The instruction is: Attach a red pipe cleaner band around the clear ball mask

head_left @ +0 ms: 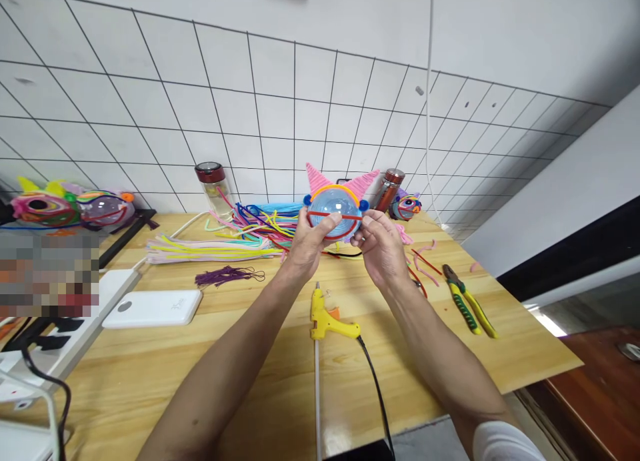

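Ball (336, 203) held up just right of frame centre, above the table (260, 381). Red strip (351, 217) runs nearly level across its front, long axis left to right. Left hand (306, 247) grips the ball's left side, thumb laid over the strip. Right hand (384, 247) nearer the strip's right end, fingertips narrowed there; cannot tell whether they pinch it. Both forearms reach up from the lower frame, converging.

Nothing reads with certainty: small grey characters (179, 304) on the white power bank (154, 310), left of the left-hand fingers (324, 230), are blurred.
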Available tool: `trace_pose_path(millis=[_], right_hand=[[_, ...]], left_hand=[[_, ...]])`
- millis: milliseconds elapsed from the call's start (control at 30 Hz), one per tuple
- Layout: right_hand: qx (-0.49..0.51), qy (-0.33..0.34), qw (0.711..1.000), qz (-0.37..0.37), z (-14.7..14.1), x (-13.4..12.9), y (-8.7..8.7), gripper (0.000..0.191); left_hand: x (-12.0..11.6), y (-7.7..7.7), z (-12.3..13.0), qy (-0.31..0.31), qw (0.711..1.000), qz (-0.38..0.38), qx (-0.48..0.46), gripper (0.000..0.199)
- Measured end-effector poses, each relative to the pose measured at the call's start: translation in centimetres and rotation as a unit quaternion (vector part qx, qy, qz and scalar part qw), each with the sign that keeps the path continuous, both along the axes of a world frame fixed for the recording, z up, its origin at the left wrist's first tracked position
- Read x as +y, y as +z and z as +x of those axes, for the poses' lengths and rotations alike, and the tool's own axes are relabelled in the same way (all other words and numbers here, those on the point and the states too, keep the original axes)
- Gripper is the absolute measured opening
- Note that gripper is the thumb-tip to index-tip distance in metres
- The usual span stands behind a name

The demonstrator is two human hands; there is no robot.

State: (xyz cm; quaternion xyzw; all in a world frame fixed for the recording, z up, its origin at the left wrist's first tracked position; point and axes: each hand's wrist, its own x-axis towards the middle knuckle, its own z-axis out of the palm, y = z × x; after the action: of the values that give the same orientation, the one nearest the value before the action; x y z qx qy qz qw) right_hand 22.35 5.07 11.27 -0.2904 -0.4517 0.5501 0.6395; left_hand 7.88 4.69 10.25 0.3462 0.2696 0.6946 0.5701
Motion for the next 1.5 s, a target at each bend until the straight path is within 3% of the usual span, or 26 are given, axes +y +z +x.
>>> trace_pose_path(millis=[633, 900, 1133, 1500], right_hand=[[-0.017, -0.037, 0.999, 0.012, -0.2, 0.2, -0.5, 0.037], [0.0, -0.023, 1.0, 0.02, 0.2, 0.6, -0.6, 0.036], [0.024, -0.003, 0.999, 0.027, 0.5, 0.8, -0.2, 0.039], [0.033, 0.021, 0.998, 0.04, 1.2, 1.0, 0.0, 0.042]], left_hand=[[0.1, -0.3, 0.1, -0.002, 1.0, 0.0, 0.021, 0.075], [0.4, -0.9, 0.0, 0.047, 0.993, 0.067, 0.08, 0.083], [-0.5, 0.5, 0.0, -0.042, 0.996, 0.078, -0.031, 0.062], [-1.0, 0.6, 0.3, -0.054, 0.995, 0.083, -0.005, 0.06]])
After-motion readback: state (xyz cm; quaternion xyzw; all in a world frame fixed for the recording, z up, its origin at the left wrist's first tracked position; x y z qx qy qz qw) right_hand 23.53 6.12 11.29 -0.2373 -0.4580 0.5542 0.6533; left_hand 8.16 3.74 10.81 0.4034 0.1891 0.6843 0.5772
